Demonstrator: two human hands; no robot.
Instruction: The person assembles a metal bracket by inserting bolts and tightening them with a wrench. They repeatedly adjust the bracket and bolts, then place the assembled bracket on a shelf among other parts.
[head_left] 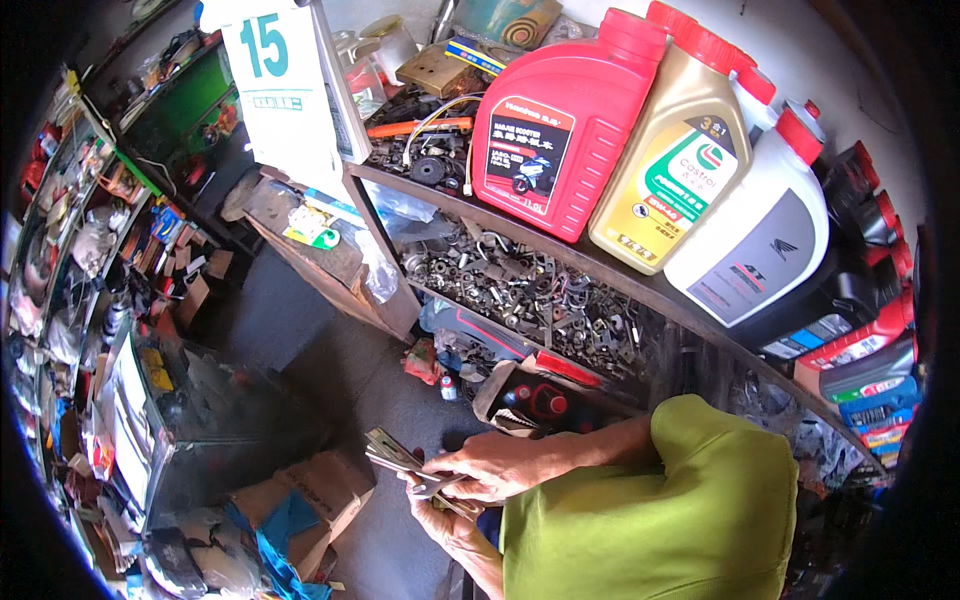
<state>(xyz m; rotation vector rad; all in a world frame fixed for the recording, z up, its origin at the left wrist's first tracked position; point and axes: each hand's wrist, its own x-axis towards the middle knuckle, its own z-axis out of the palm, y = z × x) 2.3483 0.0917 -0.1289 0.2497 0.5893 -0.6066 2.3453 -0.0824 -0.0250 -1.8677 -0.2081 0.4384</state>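
Observation:
Both my hands are together at the lower middle, in front of my yellow-green shirt. A bundle of flat metal wrenches (pixel 392 450) lies across them, tilted from upper left to lower right. From below, my left hand (pixel 446 522) is closed around the bundle. My right hand (pixel 488 467) reaches over from the right with its fingers curled on the wrenches. An open-ended jaw shows between the two hands. My fingers hide much of the metal.
Oil bottles, among them a red jug (pixel 570 120) and a gold bottle (pixel 668 150), line a shelf at upper right. Beneath it lies a heap of small metal parts (pixel 540 300). A cardboard box (pixel 325 490), a glass case (pixel 220 450) and cluttered shelves stand left.

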